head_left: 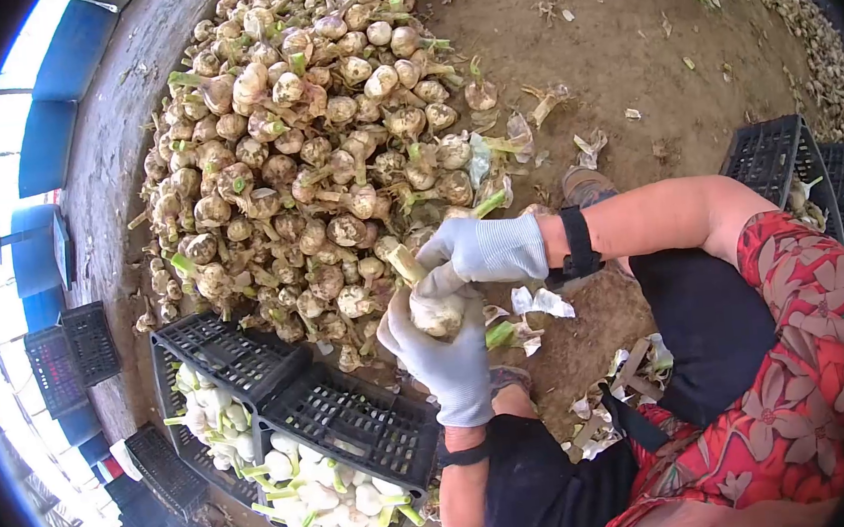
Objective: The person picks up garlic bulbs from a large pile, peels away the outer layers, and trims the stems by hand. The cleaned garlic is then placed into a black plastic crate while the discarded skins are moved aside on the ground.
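Observation:
My left hand (446,362), in a pale grey knit glove, is wrapped round a garlic bulb (436,310) with a thick cut stem. My right hand (486,251), gloved alike, reaches in from the right with its fingers closed on the upper part of the same bulb, at the stem base. The stem (405,263) points towards a large heap of unpeeled garlic (303,163) just beyond my hands. Part of the bulb is hidden by my fingers.
Black plastic crates (351,425) at the lower left hold cleaned white garlic (332,497) with green stems. Dry skins (541,303) and trimmings litter the dirt floor (615,56). More black crates (769,158) stand at right, and another garlic heap (803,29) lies far right.

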Tool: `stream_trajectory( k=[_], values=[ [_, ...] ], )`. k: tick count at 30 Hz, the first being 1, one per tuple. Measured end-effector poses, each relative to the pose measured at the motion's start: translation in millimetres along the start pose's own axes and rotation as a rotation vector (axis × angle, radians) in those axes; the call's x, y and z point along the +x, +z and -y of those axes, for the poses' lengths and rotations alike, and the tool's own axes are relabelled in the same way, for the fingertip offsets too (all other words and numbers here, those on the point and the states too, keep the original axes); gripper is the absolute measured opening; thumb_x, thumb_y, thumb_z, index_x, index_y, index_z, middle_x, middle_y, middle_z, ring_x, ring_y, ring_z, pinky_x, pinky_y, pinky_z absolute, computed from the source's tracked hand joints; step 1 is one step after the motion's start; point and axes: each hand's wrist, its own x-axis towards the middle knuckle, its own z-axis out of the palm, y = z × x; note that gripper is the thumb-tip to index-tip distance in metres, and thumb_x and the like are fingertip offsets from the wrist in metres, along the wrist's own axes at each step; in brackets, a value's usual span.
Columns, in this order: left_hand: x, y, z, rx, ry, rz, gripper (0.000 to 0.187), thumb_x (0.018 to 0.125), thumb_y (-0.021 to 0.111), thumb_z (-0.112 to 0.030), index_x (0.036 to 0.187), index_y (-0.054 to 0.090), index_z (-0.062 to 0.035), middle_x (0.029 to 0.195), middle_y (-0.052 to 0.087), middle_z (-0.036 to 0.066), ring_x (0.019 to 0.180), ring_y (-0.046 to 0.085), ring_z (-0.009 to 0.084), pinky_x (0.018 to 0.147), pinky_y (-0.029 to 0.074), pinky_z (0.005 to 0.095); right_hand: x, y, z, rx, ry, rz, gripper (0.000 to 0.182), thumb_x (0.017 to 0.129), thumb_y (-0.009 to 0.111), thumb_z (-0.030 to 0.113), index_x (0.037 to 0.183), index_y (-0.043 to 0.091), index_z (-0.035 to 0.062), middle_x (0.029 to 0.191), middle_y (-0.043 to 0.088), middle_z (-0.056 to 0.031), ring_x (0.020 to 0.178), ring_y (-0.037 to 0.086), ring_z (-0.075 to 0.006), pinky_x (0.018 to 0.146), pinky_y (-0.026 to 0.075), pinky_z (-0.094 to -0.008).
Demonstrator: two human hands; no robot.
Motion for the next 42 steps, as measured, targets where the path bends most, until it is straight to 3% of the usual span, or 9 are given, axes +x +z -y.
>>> stream_trajectory(
  k=[9, 14, 16, 19, 23, 29, 34, 36, 42],
  values=[
    [-0.3, -4.9, -4.7, -0.554, -0.234, 0.115, 0.075, 0.077, 0.071, -0.03, 0.137, 0.041, 0.0025, 0.129, 0.049, 0.019, 0.111, 0.054, 0.0273, 0.095, 0.045, 0.0367, -3.8, -15.7, -4.2, -0.327, -0.161, -0.008, 0.019, 0.084, 0.066, 0.015, 0.096, 0.066, 0.0006, 0.073, 0.065, -0.0083, 0.069, 0.057, -0.0137, 0.065, 0.047, -0.0309],
    [16.7, -13.2, 14.2, -2.066, -0.753, 0.691, 0.07, 0.09, 0.039, -0.06, 0.126, 0.05, -0.0006, 0.092, 0.061, 0.012, 0.05, 0.046, 0.0131, 0.041, 0.039, 0.0212, -4.7, -5.2, -21.3, -0.58, -0.61, -0.117, 0.018, 0.082, 0.063, 0.01, 0.096, 0.063, -0.0017, 0.076, 0.064, -0.0127, 0.073, 0.061, -0.0177, 0.069, 0.049, -0.0322],
    [12.0, -9.6, 5.9, -1.333, -0.917, 0.179, 0.073, 0.092, 0.035, -0.064, 0.125, 0.05, -0.0003, 0.089, 0.061, 0.011, 0.051, 0.046, 0.0134, 0.039, 0.037, 0.0214, -10.9, -1.8, -21.0, -0.434, -0.429, -0.152, 0.019, 0.081, 0.06, 0.007, 0.097, 0.064, -0.0013, 0.079, 0.066, -0.0144, 0.076, 0.063, -0.0197, 0.07, 0.049, -0.0319],
    [15.1, -10.7, 15.3, -1.514, -0.889, 0.208, 0.072, 0.093, 0.038, -0.064, 0.126, 0.05, -0.0011, 0.1, 0.062, 0.012, 0.069, 0.059, 0.0171, 0.056, 0.05, 0.0267, -17.3, -2.8, -3.0, -0.172, -0.073, -0.236, 0.019, 0.081, 0.059, 0.007, 0.098, 0.065, -0.0003, 0.079, 0.067, -0.0156, 0.072, 0.064, -0.0209, 0.067, 0.05, -0.033],
    [1.3, 6.6, 32.3, -1.438, -0.723, 0.347, 0.072, 0.092, 0.043, -0.064, 0.131, 0.048, -0.0039, 0.122, 0.058, 0.013, 0.115, 0.057, 0.0232, 0.1, 0.043, 0.0412, -18.6, 13.7, -15.6, -0.657, -0.296, 0.019, 0.026, 0.081, 0.056, 0.006, 0.105, 0.065, 0.0029, 0.089, 0.069, -0.0112, 0.079, 0.062, -0.0142, 0.074, 0.05, -0.0319],
    [-4.8, 4.2, 53.8, -1.816, -0.617, 0.393, 0.051, 0.089, 0.062, -0.042, 0.126, 0.051, -0.0088, 0.108, 0.061, 0.01, 0.083, 0.055, 0.0183, 0.064, 0.041, 0.028, -5.3, -38.8, 4.3, -0.406, -0.231, -0.128, 0.026, 0.076, 0.056, 0.003, 0.098, 0.069, 0.0033, 0.088, 0.071, -0.0098, 0.077, 0.065, -0.0168, 0.072, 0.051, -0.0312],
    [-6.0, -3.7, 43.5, -1.783, -0.702, 0.172, 0.056, 0.091, 0.059, -0.042, 0.133, 0.048, -0.0069, 0.118, 0.059, 0.013, 0.098, 0.058, 0.0256, 0.082, 0.048, 0.0393, -7.1, -139.0, -17.1, -1.508, 0.103, -0.554, 0.047, 0.08, 0.071, 0.028, 0.123, 0.059, 0.0115, 0.112, 0.059, -0.015, 0.096, 0.061, -0.0319, 0.081, 0.051, -0.0396],
    [-5.7, -4.8, 39.5, -1.689, -0.698, 0.141, 0.055, 0.091, 0.058, -0.041, 0.133, 0.047, -0.0063, 0.12, 0.058, 0.013, 0.105, 0.058, 0.0282, 0.09, 0.048, 0.0427, -14.9, -116.9, -10.8, -1.579, -0.225, -0.64, 0.068, 0.072, 0.078, 0.036, 0.128, 0.053, 0.0056, 0.12, 0.053, -0.019, 0.107, 0.056, -0.0328, 0.091, 0.048, -0.0401],
    [-2.6, 3.9, 45.5, -1.589, -0.503, 0.285, 0.054, 0.092, 0.06, -0.034, 0.131, 0.047, -0.0007, 0.129, 0.055, 0.011, 0.123, 0.052, 0.0293, 0.106, 0.042, 0.0475, -5.4, -3.5, 28.8, -0.544, -0.221, -0.102, 0.065, 0.068, 0.081, 0.04, 0.114, 0.059, 0.0, 0.112, 0.059, -0.0214, 0.104, 0.059, -0.0317, 0.088, 0.048, -0.0387]
  ],
)
